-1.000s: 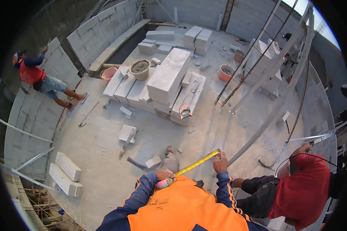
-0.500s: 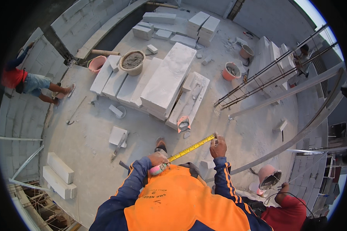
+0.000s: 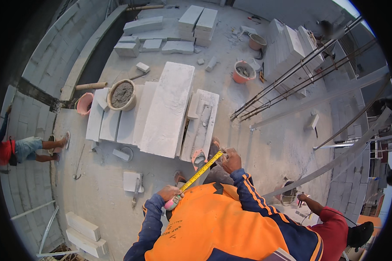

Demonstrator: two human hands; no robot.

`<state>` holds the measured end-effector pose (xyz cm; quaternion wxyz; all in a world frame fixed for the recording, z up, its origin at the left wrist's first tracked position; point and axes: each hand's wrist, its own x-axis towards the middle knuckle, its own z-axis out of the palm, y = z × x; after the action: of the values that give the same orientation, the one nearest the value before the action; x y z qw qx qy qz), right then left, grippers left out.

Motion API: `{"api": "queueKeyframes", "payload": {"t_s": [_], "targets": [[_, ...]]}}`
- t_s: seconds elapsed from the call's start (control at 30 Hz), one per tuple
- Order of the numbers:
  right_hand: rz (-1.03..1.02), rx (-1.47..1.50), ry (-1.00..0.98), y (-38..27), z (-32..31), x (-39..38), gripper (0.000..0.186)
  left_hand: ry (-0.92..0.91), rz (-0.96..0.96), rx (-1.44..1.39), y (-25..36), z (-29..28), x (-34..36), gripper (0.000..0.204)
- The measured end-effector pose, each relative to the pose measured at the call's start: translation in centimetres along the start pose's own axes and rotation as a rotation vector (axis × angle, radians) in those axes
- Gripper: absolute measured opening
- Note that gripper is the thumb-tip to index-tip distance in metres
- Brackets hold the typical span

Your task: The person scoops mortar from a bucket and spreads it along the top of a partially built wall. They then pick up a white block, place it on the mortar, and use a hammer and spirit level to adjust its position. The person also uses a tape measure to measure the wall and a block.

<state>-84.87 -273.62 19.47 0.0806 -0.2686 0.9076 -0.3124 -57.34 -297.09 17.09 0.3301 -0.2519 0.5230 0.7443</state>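
My left hand point(image 3: 170, 192) is closed round a tape measure point(image 3: 173, 202) with a pink case, in front of my orange shirt. Its yellow blade point(image 3: 200, 176) runs out taut, slanting up to the right. My right hand point(image 3: 231, 161) pinches the far end of that blade. Just beyond the blade's end, a saw with an orange-pink handle point(image 3: 199, 158) rests at the near end of a mortar-smeared white block point(image 3: 204, 124). Beside it lies a long, thick white block point(image 3: 167, 108) on the stack. My feet show partly below the blocks.
A mortar bucket point(image 3: 122, 95) stands on blocks at left; an orange bucket point(image 3: 244, 71) sits farther right. Steel rebar point(image 3: 292, 82) slants across the right side. A co-worker in red point(image 3: 333, 222) is near at lower right, another point(image 3: 26, 150) at far left. A trowel point(image 3: 136, 191) lies left.
My view has shifted toward the right. Both hands have come nearer the block stack, and the stretched blade tilts more steeply. The right co-worker's head now shows.
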Motion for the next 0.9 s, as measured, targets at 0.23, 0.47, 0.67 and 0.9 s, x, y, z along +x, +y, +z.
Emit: {"api": "queueKeyframes", "payload": {"t_s": [0.23, 0.47, 0.67, 0.9], "targets": [[-0.171, 0.01, -0.122, 1.5, -1.3, 16.6, 0.026, 0.162, 0.07, -0.03, 6.7, -0.3, 7.3, 0.03], [-0.442, 0.034, -0.303, 3.6, -2.5, 28.7, 0.014, 0.145, -0.091, -0.594, 15.3, 4.2, 12.0, 0.031], [-0.516, 0.043, -0.35, 2.8, -1.7, 31.8, 0.013, 0.135, -0.068, -0.906, 17.1, 6.0, 10.5, 0.034], [-0.618, 0.113, -0.226, -1.0, 3.5, 38.0, 0.009, 0.441, 0.075, -0.542, 13.2, 1.8, 8.8, 0.038]]}}
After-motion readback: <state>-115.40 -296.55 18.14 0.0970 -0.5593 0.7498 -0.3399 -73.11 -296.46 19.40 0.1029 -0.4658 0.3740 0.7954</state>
